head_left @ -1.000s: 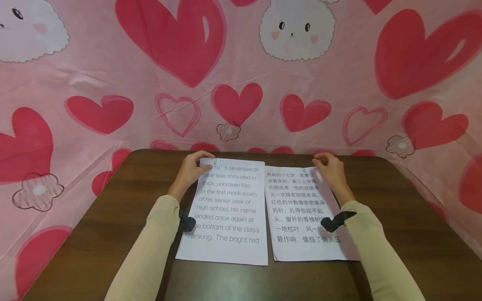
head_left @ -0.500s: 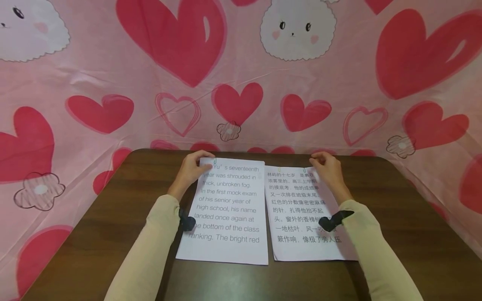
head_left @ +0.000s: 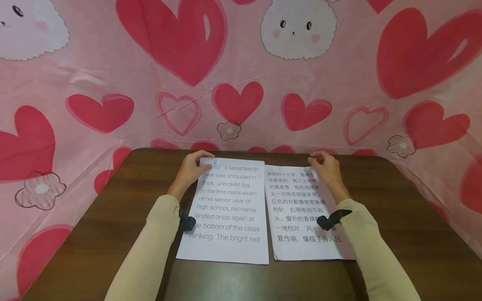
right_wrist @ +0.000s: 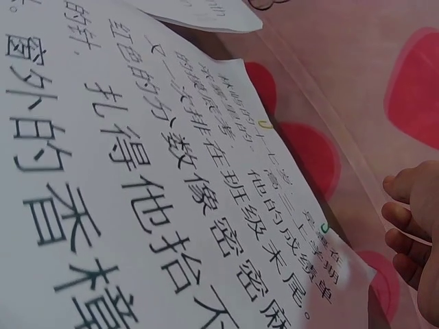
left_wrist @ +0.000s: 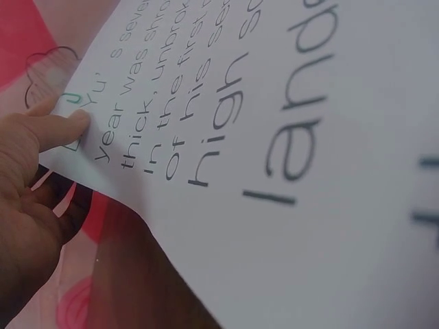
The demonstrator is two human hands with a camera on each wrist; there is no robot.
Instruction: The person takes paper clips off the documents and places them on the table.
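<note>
My left hand (head_left: 191,168) pinches the upper left corner of the English-printed sheets (head_left: 229,209). In the left wrist view its thumb lies on top, over part of a green paper clip (left_wrist: 70,99), with other fingers beneath the lifted corner. To the right lie the Chinese-printed sheets (head_left: 297,209), with a yellow paper clip (right_wrist: 265,125) and a green paper clip (right_wrist: 325,227) on their top edge. Near their upper right corner hovers my right hand (head_left: 327,169), loosely curled and holding nothing. The right wrist view shows a gap between its fingers and the paper.
Both sets of sheets lie side by side on a dark brown wooden table (head_left: 94,234). A pink cloth (head_left: 241,62) with red hearts and white faces hangs right behind the table's far edge. Each wrist wears a black strap with a small camera.
My right hand has shifted slightly left above the top of the Chinese-printed sheets. The left hand keeps its grip at the corner of the English-printed ones.
</note>
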